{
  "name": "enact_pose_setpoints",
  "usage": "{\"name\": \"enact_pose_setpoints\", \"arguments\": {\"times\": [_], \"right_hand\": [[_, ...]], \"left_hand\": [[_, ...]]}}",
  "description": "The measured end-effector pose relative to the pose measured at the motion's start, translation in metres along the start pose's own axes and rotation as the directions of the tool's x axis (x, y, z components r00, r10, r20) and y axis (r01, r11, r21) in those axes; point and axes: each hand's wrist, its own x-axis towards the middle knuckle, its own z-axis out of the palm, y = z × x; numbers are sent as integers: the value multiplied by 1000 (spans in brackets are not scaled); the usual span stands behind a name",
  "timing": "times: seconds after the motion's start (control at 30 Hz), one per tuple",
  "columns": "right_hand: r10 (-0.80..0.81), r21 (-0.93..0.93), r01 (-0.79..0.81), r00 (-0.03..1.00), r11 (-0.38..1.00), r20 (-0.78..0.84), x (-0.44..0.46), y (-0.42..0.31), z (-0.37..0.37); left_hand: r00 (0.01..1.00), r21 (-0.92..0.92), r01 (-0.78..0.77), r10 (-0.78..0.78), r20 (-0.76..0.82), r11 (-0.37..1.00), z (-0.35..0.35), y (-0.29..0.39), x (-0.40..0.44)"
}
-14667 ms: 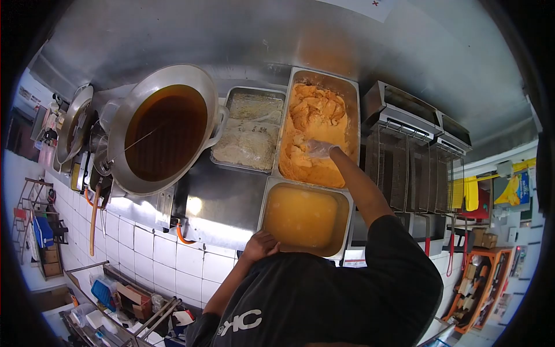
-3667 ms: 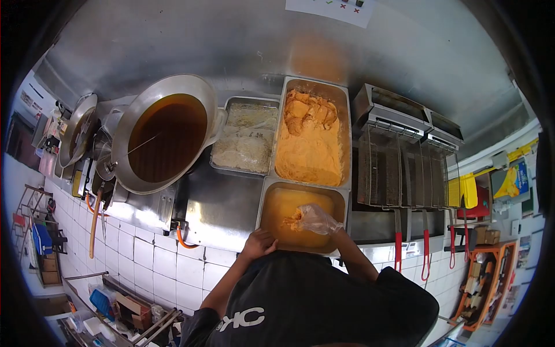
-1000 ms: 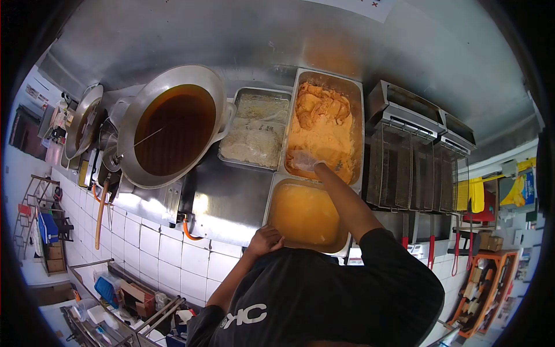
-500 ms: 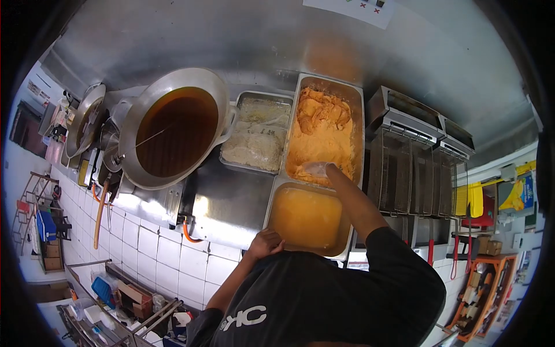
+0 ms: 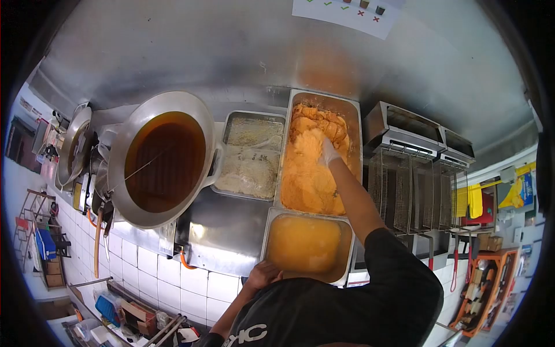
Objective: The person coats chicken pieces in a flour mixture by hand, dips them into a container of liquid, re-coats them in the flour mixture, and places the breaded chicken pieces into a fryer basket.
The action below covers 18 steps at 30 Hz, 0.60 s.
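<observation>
My right hand [image 5: 329,152], in a thin clear glove, reaches into a deep steel pan [image 5: 356,124] of orange breading flour [image 5: 309,176]. It touches the mound near the pan's right side, and its fingers are partly sunk in the flour, so their grip is hidden. Coated pieces [image 5: 315,118], kind not clear, lie heaped at the pan's far end. My bare left hand [image 5: 265,275] is curled closed beside the near left corner of a second pan [image 5: 267,243], which holds cloudy orange liquid [image 5: 305,243]. Nothing shows in its fingers.
On the left stands a large wok [image 5: 117,173] of dark oil with a thin metal rod across it. A shallow tray [image 5: 226,124] of pale flour under plastic lies between wok and pan. Wire fryer baskets [image 5: 399,188] stand at right. A steel wall rises behind.
My right hand has moved from the near end of the breading pan toward its middle and far part. The view has tilted upward. My left hand stays curled by the liquid pan.
</observation>
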Motion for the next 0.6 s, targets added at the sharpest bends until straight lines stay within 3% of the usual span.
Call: {"name": "enact_pose_setpoints", "arguments": {"times": [0.07, 0.27, 0.37, 0.4, 0.43, 0.47, 0.5, 0.53, 0.57, 0.6], "right_hand": [[-29, 24, 32, 993, 999, -114, 39, -25, -4], [-233, -66, 228, 969, 972, -88, 84, -77, -8], [-305, -245, 283, 950, 927, -59, 93, -91, -11], [-364, -401, 315, 930, 860, -49, 94, -96, -12], [-405, -640, 294, 914, 710, -29, 92, -96, -16], [-444, -758, 284, 896, 587, -8, 93, -97, -22], [-465, -905, 246, 883, 347, 62, 93, -97, -28], [-468, -985, 172, 869, -16, 159, 95, -94, -35], [-431, -902, 53, 865, -428, 256, 97, -92, -42], [-366, -713, -58, 885, -699, 287, 102, -87, -49]], "left_hand": [[1000, 20, 13, -14, 24, 1000, 0, 0, 2], [1000, -17, 10, -10, -4, 1000, 3, -4, 1], [1000, 11, 10, -10, 12, 1000, 2, -3, 0], [1000, 14, 9, -10, 9, 1000, 1, -3, 1], [1000, 11, 12, -12, 5, 1000, 0, -2, 2], [1000, 5, 15, -15, 3, 1000, 0, -1, 1], [1000, 4, 11, -11, 1, 1000, 1, -1, 1], [1000, -5, 2, -2, -6, 1000, 3, -2, 1], [1000, -13, -7, 7, -12, 1000, 3, -3, 0], [1000, -14, -12, 12, -12, 1000, 2, -3, 0]]}}
